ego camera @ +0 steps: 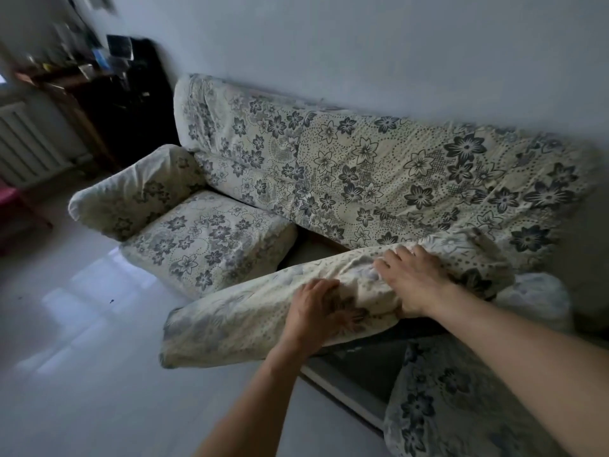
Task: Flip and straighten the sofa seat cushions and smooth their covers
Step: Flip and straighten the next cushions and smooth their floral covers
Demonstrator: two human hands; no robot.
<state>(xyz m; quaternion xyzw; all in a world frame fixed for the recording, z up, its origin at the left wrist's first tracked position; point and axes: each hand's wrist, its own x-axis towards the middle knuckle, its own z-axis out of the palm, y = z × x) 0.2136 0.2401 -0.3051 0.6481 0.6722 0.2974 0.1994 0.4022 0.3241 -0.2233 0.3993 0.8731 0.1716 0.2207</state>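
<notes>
Seat cushion [250, 321] lifted off the sofa [395, 166], left hand [318, 311] and right hand [413, 278] grip clamped on it.

— Where can I get a hand in?
— The gap [316, 249] on the sofa base lies open between the left cushion [211, 242] and the backrest [379, 179]. The lifted cushion [250, 321] that I hold blocks the front, and the floor [82, 357] left of it is free
</notes>
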